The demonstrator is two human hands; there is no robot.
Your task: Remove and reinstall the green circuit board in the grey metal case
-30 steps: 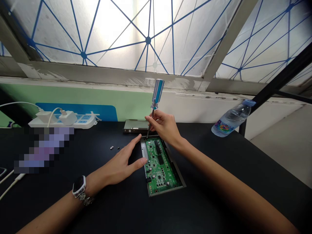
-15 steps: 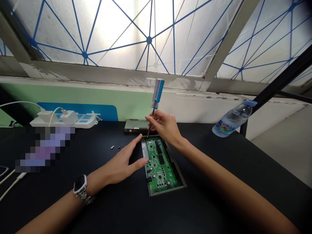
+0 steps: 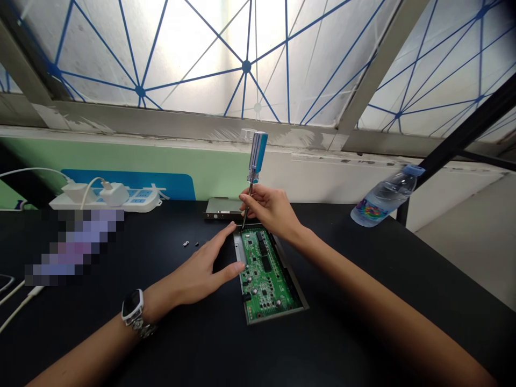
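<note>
Green circuit board point(image 3: 264, 285) sits in a metal tray point(image 3: 239, 250) on your black desk point(image 3: 201, 344). Your right hand point(image 3: 276, 212) pinches the screwdriver point(image 3: 257, 156) at its far-left corner; your left hand point(image 3: 201, 274) spreads along the edge (tiny screws point(image 3: 186, 244) nearby).

Pixelation obscures an item point(image 3: 76, 247) as the left edge crops a device point(image 3: 5, 281); the right hand point(image 3: 276, 212) partly hides a case point(image 3: 223, 206), and the tip of the screwdriver point(image 3: 257, 157) is too small to discern.
</note>
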